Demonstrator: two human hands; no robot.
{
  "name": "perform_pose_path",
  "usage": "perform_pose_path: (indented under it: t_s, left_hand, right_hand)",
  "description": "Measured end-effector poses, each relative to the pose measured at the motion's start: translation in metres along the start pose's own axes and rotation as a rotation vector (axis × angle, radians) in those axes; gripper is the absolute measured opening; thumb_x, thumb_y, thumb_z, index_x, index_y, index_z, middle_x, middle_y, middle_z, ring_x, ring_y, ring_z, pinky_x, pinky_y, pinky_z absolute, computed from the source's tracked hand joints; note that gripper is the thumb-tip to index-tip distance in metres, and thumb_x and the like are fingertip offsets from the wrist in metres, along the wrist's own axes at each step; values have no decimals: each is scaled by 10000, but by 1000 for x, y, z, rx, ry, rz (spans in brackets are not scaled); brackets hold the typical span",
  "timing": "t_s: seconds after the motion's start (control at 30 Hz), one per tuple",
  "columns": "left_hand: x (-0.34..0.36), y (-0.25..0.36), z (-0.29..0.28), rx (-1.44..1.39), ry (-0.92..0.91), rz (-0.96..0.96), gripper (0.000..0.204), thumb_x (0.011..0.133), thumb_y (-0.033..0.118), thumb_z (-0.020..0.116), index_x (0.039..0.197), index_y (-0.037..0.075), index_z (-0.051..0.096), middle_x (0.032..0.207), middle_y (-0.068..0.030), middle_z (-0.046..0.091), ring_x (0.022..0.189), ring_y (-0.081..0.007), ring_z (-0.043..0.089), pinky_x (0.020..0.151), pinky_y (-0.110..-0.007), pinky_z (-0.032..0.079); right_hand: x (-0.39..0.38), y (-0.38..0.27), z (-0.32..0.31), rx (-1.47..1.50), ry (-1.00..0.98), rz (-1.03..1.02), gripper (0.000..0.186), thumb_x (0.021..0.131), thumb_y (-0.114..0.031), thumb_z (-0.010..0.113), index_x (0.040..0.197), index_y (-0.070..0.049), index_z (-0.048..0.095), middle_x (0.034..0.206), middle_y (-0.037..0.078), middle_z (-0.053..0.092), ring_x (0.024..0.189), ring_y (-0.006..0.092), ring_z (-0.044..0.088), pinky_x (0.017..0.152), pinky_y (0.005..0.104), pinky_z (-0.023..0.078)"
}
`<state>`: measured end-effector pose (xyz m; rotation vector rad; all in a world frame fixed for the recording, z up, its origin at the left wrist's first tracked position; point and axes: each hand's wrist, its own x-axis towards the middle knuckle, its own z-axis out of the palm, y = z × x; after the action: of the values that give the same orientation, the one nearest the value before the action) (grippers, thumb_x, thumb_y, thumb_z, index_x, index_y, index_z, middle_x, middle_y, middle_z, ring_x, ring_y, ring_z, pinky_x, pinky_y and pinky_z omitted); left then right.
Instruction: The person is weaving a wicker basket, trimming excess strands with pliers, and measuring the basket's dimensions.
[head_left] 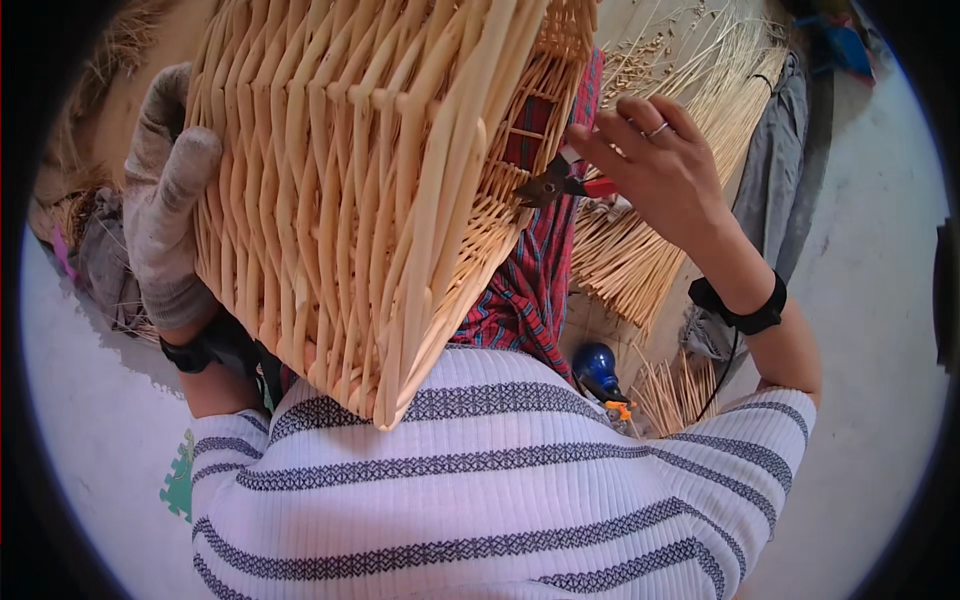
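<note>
So the pale tan woven wicker basket (320, 180) is tipped up right in front of us, slatted wall facing us and the open side turned right, sitting over a red-and-blue striped cloth (520, 300). Our guess is we're on trimming or tidying the cane ends around that opening. If so, the next move calls for keeping the basket steady and lining the cutter up on one stray end without nicking the weave.

Our left hand (165, 190), in an off-white knit glove, is holding the basket's left side, thumb along the edge and some fingers hidden.

Our bare right hand (665, 175) is at the basket's open side, curled round red-handled cutting pliers with a dark metal head (543, 188). Wrist bent, forearm coming in from the lower right, tool head aimed left at the rim. Can't tell how hard we're squeezing or if the tips touch any cane.

Further out, right of the basket, there's a big fanned bundle of straw-coloured stalks (625, 265) beside a grey cloth (775, 160), and a shiny blue rounded object (595, 362) sits below and right of the basket.
</note>
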<state>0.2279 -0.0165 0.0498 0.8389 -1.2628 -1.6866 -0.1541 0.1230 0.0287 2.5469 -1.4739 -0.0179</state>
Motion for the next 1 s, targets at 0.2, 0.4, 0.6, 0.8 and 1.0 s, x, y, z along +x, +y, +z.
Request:
perform_pose_path:
  t_s: [0.2, 0.4, 0.6, 0.8, 1.0]
  left_hand:
    - [-6, -1, -16, 8, 44, -23, 473, 923, 141, 701, 1350, -3, 559, 1288, -126, 645, 1198, -206, 605, 1068, -356, 447]
    - [5, -16, -31, 13, 39, 29, 462, 943, 134, 680, 1365, -4, 552, 1315, -123, 639, 1215, -212, 603, 1086, -351, 440]
    - [10, -16, -31, 7, -56, -12, 486, 1000, 214, 595, 1441, 33, 497, 1346, -146, 625, 1252, -194, 598, 1088, -326, 486]
    - [14, -20, -47, -41, -222, 30, 388, 1033, 202, 533, 1389, 51, 572, 1477, -146, 509, 1325, -189, 539, 1121, -330, 464]
    - [8, -21, -47, 37, -316, 94, 360, 1049, 212, 494, 1387, 142, 598, 1546, -121, 424, 1395, -194, 465, 1166, -332, 424]
  right_hand:
    - [-16, 18, 28, 3, 160, -111, 429, 754, -251, 714, 1182, -243, 678, 1019, -58, 617, 1070, 157, 564, 956, 354, 430]
    - [-64, -1, 58, 167, 109, 254, 518, 712, -344, 792, 1213, -289, 670, 1052, -62, 601, 1036, 163, 563, 916, 360, 413]
    - [-34, 12, 52, -72, 292, -15, 453, 762, -295, 780, 1202, -333, 680, 1033, -86, 572, 1019, 138, 553, 945, 344, 439]
    - [-21, 25, 66, -43, 433, -170, 511, 770, -199, 756, 1248, -344, 647, 1032, -85, 559, 1018, 129, 536, 915, 335, 459]
    - [-24, 27, 69, -42, 409, -157, 533, 703, -236, 760, 1217, -329, 653, 1020, -78, 561, 1008, 132, 539, 919, 345, 450]
